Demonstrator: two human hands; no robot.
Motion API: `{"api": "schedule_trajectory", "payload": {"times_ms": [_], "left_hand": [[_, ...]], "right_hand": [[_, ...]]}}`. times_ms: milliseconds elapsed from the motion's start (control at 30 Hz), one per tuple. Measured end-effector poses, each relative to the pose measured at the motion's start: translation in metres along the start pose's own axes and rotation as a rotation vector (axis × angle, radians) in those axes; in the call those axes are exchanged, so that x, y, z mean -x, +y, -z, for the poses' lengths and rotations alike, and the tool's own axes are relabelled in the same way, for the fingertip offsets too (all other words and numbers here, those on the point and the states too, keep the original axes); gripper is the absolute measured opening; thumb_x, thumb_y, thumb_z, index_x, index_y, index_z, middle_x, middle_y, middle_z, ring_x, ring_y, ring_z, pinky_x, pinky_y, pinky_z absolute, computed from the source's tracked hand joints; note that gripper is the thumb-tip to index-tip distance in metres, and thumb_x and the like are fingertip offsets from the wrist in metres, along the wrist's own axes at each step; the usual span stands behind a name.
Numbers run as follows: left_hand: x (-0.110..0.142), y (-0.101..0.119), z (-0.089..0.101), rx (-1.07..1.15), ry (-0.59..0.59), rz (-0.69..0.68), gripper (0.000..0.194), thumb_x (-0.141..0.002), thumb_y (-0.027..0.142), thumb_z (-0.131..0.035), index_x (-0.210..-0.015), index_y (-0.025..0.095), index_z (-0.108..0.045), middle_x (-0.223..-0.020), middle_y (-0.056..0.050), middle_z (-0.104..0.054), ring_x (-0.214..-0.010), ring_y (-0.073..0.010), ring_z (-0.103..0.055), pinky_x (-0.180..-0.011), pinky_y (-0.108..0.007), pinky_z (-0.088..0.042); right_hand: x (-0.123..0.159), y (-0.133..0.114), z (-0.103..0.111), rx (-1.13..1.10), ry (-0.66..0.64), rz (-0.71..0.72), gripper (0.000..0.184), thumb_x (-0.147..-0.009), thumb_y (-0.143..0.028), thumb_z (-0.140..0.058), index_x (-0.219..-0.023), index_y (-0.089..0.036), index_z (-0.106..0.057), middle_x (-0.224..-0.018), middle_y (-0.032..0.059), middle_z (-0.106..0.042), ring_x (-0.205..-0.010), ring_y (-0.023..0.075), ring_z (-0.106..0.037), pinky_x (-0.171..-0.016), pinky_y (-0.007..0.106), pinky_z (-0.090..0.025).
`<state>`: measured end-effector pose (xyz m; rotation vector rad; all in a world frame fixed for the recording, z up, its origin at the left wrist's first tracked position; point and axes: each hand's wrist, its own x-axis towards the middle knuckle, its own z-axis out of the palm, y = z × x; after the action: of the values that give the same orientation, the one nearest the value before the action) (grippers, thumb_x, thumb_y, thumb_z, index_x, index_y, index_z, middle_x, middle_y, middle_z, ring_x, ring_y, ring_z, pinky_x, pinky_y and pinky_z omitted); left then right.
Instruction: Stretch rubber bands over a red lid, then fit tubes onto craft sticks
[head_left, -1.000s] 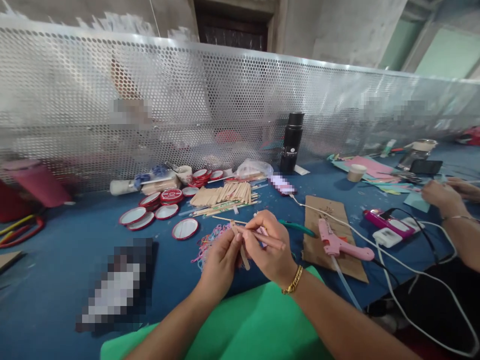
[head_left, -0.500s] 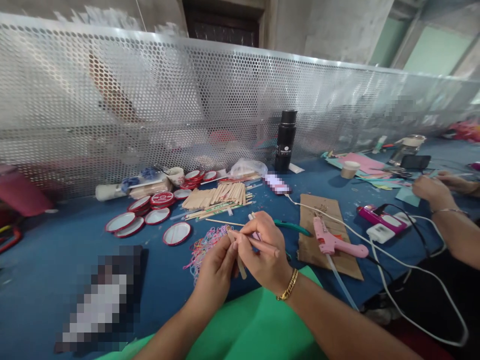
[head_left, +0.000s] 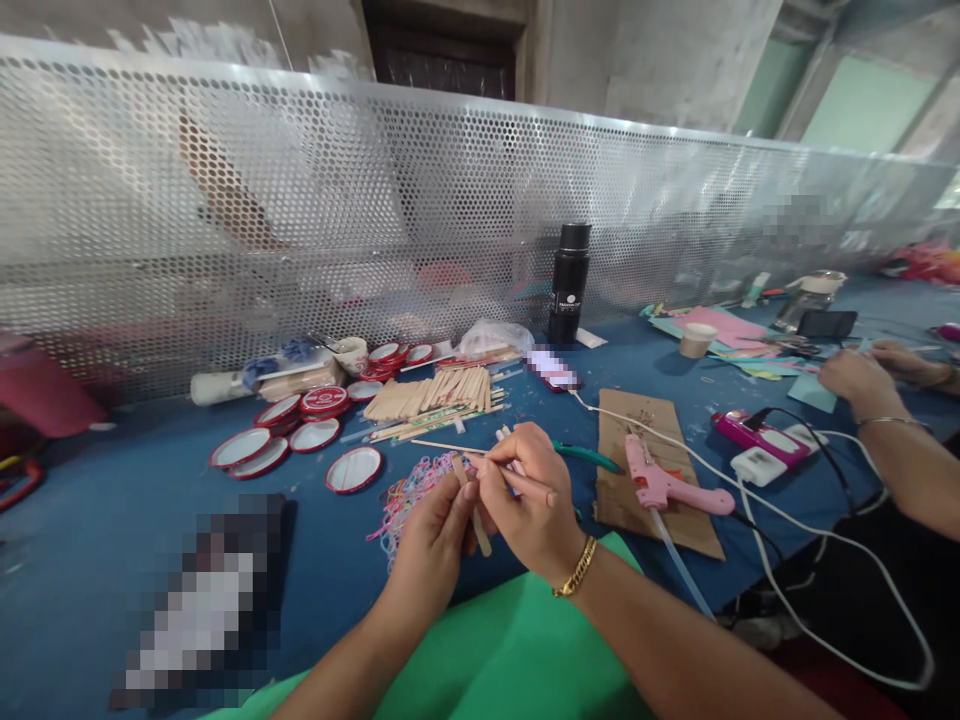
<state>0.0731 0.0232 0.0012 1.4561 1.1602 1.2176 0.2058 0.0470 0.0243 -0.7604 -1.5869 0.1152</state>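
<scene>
Worktop (head_left: pixel 67 560), blue, with two bare hands at its near middle. Left hand (head_left: pixel 435 525): thumb and fingers pinch a flat wooden stick (head_left: pixel 482 535), held slanting above the worktop, just near of a heap of coloured loops (head_left: pixel 390 525). Right hand (head_left: pixel 532 500): fingers close around a pencil (head_left: pixel 536 490), whose tip lies at the stick's far end; whether it touches is too small to tell. Green material (head_left: pixel 525 650) spreads beneath the forearms.

Containers stand mainly along the far side. A black flask (head_left: pixel 570 290) is upright and capped, its contents hidden. Left of it rests a clear plastic bag (head_left: pixel 495 338), its contents indistinct; farther left, a white cup (head_left: pixel 351 355) has a slender dark object near its rim, and whether this stands inside cannot be told. At far right, a paper cup (head_left: pixel 697 342) is upright, its interior unclear, near a lidded transparent jug (head_left: pixel 814 300). Red-rimmed lids (head_left: pixel 354 468), several with white inner faces upward, lie left of loose wooden sticks (head_left: pixel 427 392). Right of the hands, a pink glue gun (head_left: pixel 664 487) rests on cardboard (head_left: pixel 694 535). At the right edge, another person's hand (head_left: pixel 859 378) is beside pale blue paper (head_left: pixel 814 393).
</scene>
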Motion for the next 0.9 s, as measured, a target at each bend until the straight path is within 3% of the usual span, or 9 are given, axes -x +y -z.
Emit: {"api": "schedule_trajectory", "payload": {"times_ms": [267, 633, 900], "left_hand": [[0.0026, 0.0011, -0.0008, -0.006, -0.016, -0.018, 0.052, -0.091, 0.070, -0.052, -0.080, 0.020, -0.057, -0.057, 0.007, -0.045, -0.049, -0.0104, -0.038, -0.046, -0.022, -0.031], [0.0014, -0.0001, 0.0014, -0.055, 0.004, -0.031, 0.052, -0.092, 0.068, -0.052, -0.073, 0.020, -0.055, -0.055, 0.006, -0.047, -0.049, -0.0107, -0.041, -0.047, -0.023, -0.033], [0.0025, 0.0009, 0.0014, -0.087, 0.001, -0.055, 0.050, -0.094, 0.067, -0.051, -0.078, 0.020, -0.057, -0.057, 0.006, -0.048, -0.051, -0.0112, -0.041, -0.048, -0.023, -0.033]], "right_hand": [[-0.0007, -0.0047, 0.0000, -0.029, 0.000, 0.071, 0.019, -0.093, -0.015, -0.053, -0.075, -0.023, -0.053, -0.069, 0.0005, -0.063, -0.067, 0.0173, -0.060, -0.071, 0.036, -0.048], [0.0002, -0.0019, 0.0004, -0.011, 0.011, 0.024, 0.018, -0.092, -0.016, -0.055, -0.076, -0.022, -0.053, -0.071, 0.0004, -0.061, -0.066, 0.0168, -0.059, -0.069, 0.034, -0.046], [0.0009, -0.0033, -0.0031, -0.025, -0.023, 0.061, 0.014, -0.093, -0.017, -0.053, -0.081, -0.023, -0.057, -0.071, 0.0006, -0.064, -0.069, 0.0178, -0.061, -0.073, 0.037, -0.049]]}}
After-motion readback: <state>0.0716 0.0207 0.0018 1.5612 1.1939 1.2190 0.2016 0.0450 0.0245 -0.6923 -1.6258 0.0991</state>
